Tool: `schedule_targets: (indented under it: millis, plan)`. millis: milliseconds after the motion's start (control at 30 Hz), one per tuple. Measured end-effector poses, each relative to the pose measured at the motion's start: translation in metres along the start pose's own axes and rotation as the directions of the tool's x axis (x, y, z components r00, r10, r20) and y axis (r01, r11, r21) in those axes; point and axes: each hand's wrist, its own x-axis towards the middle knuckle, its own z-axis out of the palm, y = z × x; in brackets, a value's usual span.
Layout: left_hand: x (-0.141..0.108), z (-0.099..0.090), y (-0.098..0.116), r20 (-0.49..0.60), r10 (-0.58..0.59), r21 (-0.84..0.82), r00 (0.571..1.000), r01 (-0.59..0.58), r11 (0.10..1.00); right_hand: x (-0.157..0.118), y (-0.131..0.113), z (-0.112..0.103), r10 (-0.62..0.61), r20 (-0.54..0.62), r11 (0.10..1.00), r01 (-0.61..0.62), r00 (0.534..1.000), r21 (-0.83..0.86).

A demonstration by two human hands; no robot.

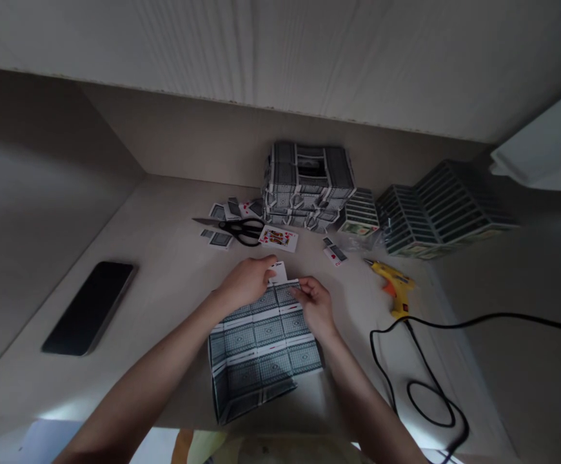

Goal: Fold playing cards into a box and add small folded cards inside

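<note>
In front of me lies a panel made of joined playing cards (268, 332), backs up, with a low wall standing along its left and near sides. My left hand (246, 281) reaches over its far edge, closed on a white ace playing card (276, 272) between thumb and fingers. At the panel's far right corner my right hand (316, 303) pinches the edge of the card panel. The ace card touches or overlaps the far edge; which of the two I cannot tell.
Behind stand a box built of cards (309, 183) and green-striped stacks (440, 209). Black-handled scissors (242, 227), a pile of face cards (278, 238) and loose card pieces lie nearby. A yellow glue gun (394, 283) with a black cord is right, a phone (89, 308) left. A shelf overhangs.
</note>
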Motion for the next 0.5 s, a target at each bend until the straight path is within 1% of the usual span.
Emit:
schedule_targets:
  millis: [300, 500]
  plan:
    - [0.0002, 0.0009, -0.0028, -0.021, 0.003, -0.121, 1.000, -0.005, 0.993, -0.0010, -0.0027, 0.0010, -0.014, -0.004, 1.000, 0.014, 1.000, -0.017]
    - [0.0011, 0.0005, -0.0039, -0.005, -0.033, -0.175, 0.999, 0.031, 0.984, -0.0010, -0.0020, 0.0009, -0.015, -0.010, 1.000, 0.015, 1.000, -0.005]
